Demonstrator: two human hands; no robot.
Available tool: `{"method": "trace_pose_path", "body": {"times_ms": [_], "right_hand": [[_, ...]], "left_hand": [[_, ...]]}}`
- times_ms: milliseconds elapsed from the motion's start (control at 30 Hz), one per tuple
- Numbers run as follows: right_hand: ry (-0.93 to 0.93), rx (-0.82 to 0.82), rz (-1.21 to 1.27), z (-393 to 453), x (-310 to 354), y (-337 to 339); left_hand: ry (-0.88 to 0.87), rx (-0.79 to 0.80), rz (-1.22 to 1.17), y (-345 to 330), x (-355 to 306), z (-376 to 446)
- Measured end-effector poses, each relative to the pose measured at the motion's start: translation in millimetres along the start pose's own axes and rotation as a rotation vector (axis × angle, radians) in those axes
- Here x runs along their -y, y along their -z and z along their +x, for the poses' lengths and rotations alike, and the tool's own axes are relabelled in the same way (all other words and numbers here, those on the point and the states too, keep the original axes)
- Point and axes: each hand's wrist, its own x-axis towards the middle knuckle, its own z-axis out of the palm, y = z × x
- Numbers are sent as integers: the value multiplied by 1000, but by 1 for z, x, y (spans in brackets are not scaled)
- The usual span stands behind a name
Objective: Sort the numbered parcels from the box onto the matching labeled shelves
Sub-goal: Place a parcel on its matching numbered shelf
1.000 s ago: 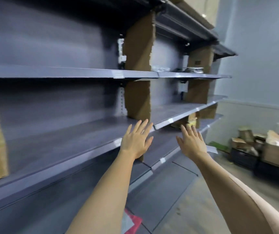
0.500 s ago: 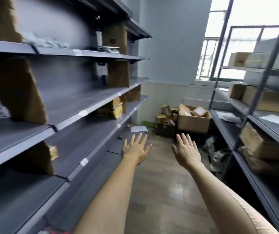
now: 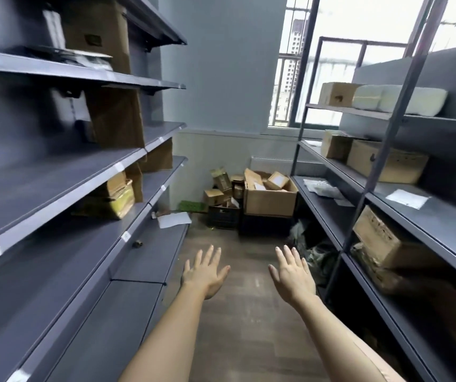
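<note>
My left hand (image 3: pixel 204 272) and my right hand (image 3: pixel 293 274) are stretched out over the aisle floor, fingers straight and spread, holding nothing. At the far end of the aisle stands an open cardboard box (image 3: pixel 269 198) with parcels inside, on dark crates. Smaller parcels (image 3: pixel 220 188) are piled to its left. The grey shelves on the left (image 3: pixel 64 177) carry white label tags on their front edges. A yellow-taped parcel (image 3: pixel 113 201) lies on the left middle shelf.
A metal rack on the right (image 3: pixel 386 150) holds cardboard boxes (image 3: pixel 386 161) and white foam blocks (image 3: pixel 399 99). A paper sheet (image 3: pixel 174 219) lies on the low left shelf. Dark bags (image 3: pixel 313 252) sit under the right rack. The wooden floor (image 3: pixel 244 321) runs between the shelves.
My view has swung right from the left shelving to look down the aisle at the box. Both hands stayed open and now sit lower in the view.
</note>
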Motion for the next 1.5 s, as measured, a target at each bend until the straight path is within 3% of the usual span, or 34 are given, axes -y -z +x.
{"method": "trace_pose_path", "body": {"times_ms": [333,767,1100,1367,1500], "right_hand": [[-77,53,8,130,-44,-24],[-34,31,19,344,-147,-8],[14,111,-5,492,-134,-49],[-32,84,-57,642,-112,-51],[-71,149,-79,689,-120,-64]], "left_hand": [[-98,31,31,4,-42,149],[-35,-9,8,44,-120,354],[9,54,-2,49,-98,499],[1,43,-63,89,-55,648],[-28,88,-72,92,-51,710]]}}
